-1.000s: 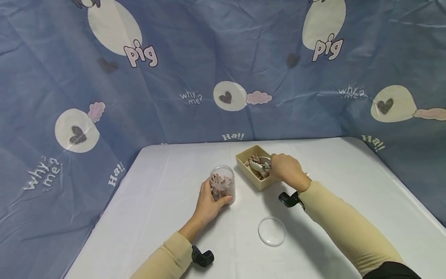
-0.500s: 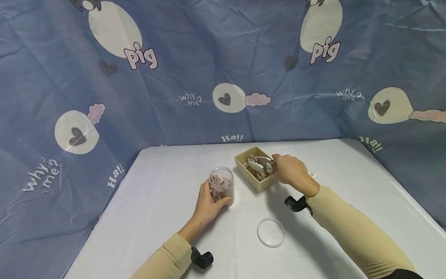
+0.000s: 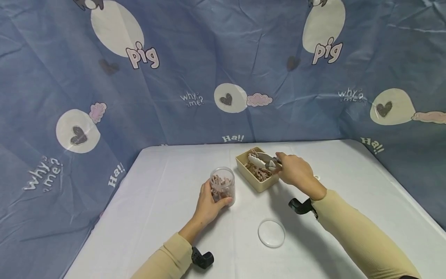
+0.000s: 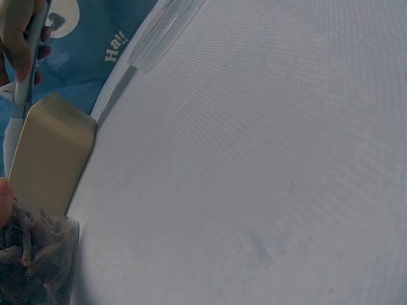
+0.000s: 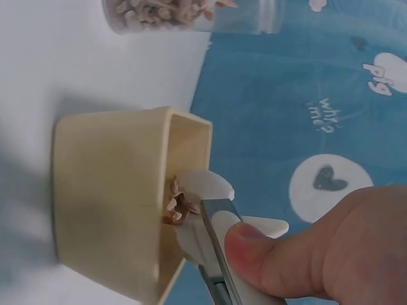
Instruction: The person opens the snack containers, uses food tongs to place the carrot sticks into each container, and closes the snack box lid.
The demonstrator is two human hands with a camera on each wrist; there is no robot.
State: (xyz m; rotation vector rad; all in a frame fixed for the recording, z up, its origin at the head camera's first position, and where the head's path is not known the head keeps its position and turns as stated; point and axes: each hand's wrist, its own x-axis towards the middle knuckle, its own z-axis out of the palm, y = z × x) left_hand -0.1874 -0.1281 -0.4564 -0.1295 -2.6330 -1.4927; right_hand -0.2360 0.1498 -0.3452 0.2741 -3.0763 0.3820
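Observation:
My left hand (image 3: pixel 206 206) holds a clear jar (image 3: pixel 229 190) upright on the table, thumb and fingers curled round its lower side. Small brownish-pink twisted pieces (image 3: pixel 218 182) partly fill the jar. In my right hand (image 3: pixel 297 171) is a pair of grey-and-white tongs (image 3: pixel 267 161), gripped with the thumb along one side. The white tong tips hang over the beige box (image 3: pixel 248 177), which holds more such pieces (image 3: pixel 258 173). In the right wrist view, a small cluster of pieces (image 5: pixel 180 204) shows between the tong tips (image 5: pixel 210 184). The right hand's other fingers are mostly hidden.
A round clear lid (image 3: pixel 271 233) lies on the white-covered table (image 3: pixel 174 174) in front of the box. Part of a small white item (image 3: pixel 317 177) shows behind my right wrist. A blue printed cloth (image 3: pixel 195 69) hangs behind the table.
My right hand has shifted slightly right, and the tong tips have risen from among the pieces towards the box's rim. The left hand and jar stay in place.

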